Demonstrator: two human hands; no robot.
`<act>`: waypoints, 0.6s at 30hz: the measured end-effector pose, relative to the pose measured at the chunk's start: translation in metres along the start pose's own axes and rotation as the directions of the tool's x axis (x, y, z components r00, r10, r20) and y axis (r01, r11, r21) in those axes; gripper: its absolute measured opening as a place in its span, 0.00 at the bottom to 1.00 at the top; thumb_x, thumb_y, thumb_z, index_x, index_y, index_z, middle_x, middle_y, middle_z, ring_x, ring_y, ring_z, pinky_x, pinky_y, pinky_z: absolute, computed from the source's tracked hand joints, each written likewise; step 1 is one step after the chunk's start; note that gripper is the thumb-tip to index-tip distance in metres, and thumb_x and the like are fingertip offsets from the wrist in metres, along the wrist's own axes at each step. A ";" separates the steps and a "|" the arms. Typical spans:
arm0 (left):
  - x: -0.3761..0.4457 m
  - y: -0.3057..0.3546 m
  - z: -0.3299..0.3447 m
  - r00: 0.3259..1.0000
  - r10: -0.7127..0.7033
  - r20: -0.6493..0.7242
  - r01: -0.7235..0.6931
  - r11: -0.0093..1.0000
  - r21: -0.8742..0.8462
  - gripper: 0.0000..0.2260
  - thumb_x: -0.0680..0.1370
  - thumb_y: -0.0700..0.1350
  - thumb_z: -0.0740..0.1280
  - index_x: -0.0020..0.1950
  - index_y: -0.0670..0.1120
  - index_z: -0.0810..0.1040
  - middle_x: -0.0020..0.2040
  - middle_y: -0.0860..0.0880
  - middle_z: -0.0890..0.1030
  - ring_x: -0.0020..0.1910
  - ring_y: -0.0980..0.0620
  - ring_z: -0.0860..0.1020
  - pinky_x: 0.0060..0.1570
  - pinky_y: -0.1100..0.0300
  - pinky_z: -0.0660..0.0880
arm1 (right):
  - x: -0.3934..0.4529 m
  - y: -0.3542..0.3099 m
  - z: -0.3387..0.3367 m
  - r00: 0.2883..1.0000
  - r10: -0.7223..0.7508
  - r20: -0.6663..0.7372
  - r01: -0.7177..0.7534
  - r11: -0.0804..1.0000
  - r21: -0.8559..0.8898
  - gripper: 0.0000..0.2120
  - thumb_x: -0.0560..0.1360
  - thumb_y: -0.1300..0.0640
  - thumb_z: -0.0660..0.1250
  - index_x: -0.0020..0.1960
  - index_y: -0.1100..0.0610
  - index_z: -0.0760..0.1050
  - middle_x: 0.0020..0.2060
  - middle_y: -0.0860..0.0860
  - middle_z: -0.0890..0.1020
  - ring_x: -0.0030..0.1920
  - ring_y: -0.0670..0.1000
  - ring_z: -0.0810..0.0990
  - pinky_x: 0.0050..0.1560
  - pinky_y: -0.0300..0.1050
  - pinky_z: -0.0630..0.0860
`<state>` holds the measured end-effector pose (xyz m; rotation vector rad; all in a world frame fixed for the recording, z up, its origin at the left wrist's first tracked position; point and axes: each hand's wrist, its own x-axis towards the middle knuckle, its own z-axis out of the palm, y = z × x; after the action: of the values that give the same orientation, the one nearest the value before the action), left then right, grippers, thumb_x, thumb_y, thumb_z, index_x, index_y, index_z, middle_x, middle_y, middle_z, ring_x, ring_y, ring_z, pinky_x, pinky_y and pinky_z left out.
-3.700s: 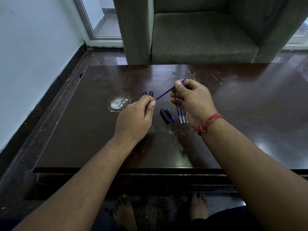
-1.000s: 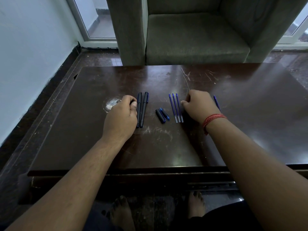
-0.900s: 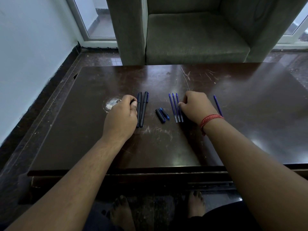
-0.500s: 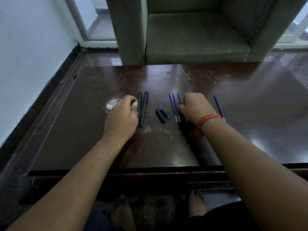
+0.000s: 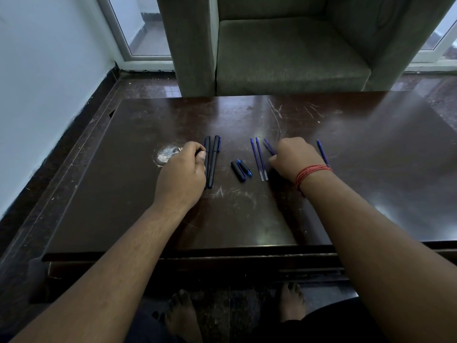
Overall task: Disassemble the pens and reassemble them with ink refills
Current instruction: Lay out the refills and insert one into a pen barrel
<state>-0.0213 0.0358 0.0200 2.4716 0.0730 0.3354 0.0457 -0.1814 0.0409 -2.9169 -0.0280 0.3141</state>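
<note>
Two black pens [image 5: 212,160] lie side by side on the dark table [image 5: 123,194]. Just left of them my left hand [image 5: 180,174] rests on the table, fingers curled round a dark pen barrel [image 5: 199,152] of which only a tip shows. Two loose caps [image 5: 241,170] lie in the middle. To their right lie two blue refills [image 5: 259,158]. My right hand [image 5: 294,159] pinches a third blue refill [image 5: 269,146], which is tilted away from the pair. A lone blue refill [image 5: 322,152] lies right of that hand.
A grey armchair [image 5: 284,53] stands against the table's far edge. A white wall [image 5: 44,82] runs along the left. A worn pale patch [image 5: 166,154] marks the table by my left hand. My bare feet [image 5: 183,315] show under the near edge.
My right hand put the pulled-out refill down at the right, slid left to the row of three and took hold of the rightmost one, now tilted. My left hand stayed put.
</note>
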 end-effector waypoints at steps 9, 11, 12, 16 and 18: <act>-0.001 0.000 0.000 1.000 0.017 0.013 -0.016 0.999 -0.035 0.08 0.84 0.47 0.57 0.56 0.49 0.75 0.39 0.53 0.79 0.34 0.56 0.76 0.32 0.56 0.72 | 0.010 0.014 -0.006 0.994 0.002 -0.109 0.032 0.950 0.311 0.07 0.75 0.59 0.67 0.41 0.57 0.70 0.38 0.52 0.76 0.35 0.49 0.73 0.30 0.40 0.66; -0.001 0.001 0.001 0.999 0.026 0.020 -0.025 0.997 -0.074 0.09 0.84 0.46 0.57 0.56 0.47 0.76 0.40 0.53 0.80 0.35 0.57 0.76 0.33 0.60 0.70 | 0.013 0.015 -0.006 0.983 0.031 -0.180 0.076 0.828 0.556 0.04 0.74 0.60 0.68 0.48 0.58 0.74 0.37 0.51 0.79 0.35 0.48 0.76 0.34 0.41 0.71; -0.002 0.002 0.001 0.999 0.032 0.025 -0.030 0.995 -0.090 0.09 0.84 0.45 0.57 0.55 0.47 0.76 0.40 0.52 0.80 0.36 0.56 0.76 0.34 0.62 0.69 | 0.012 0.013 -0.007 0.981 0.047 -0.190 0.099 0.717 0.690 0.06 0.74 0.62 0.68 0.50 0.59 0.76 0.36 0.52 0.80 0.33 0.48 0.77 0.34 0.42 0.73; -0.003 0.006 0.002 0.996 0.078 0.046 -0.072 0.989 -0.127 0.09 0.84 0.44 0.57 0.54 0.45 0.76 0.42 0.52 0.80 0.40 0.56 0.77 0.35 0.67 0.69 | 0.003 0.001 -0.012 0.989 0.023 -0.143 0.136 0.196 0.971 0.04 0.76 0.69 0.67 0.47 0.61 0.76 0.36 0.55 0.80 0.33 0.49 0.81 0.36 0.41 0.78; -0.004 0.008 0.003 0.993 0.101 0.064 -0.090 0.985 -0.144 0.09 0.84 0.44 0.57 0.54 0.45 0.76 0.42 0.52 0.80 0.41 0.55 0.77 0.36 0.63 0.72 | -0.005 -0.008 -0.012 0.993 -0.028 -0.112 0.112 0.016 0.994 0.05 0.76 0.71 0.66 0.46 0.62 0.75 0.37 0.57 0.80 0.35 0.51 0.82 0.38 0.42 0.80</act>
<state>-0.0244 0.0272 0.0219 2.3485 -0.0965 0.2828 0.0433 -0.1762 0.0546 -1.3751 0.0479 0.1032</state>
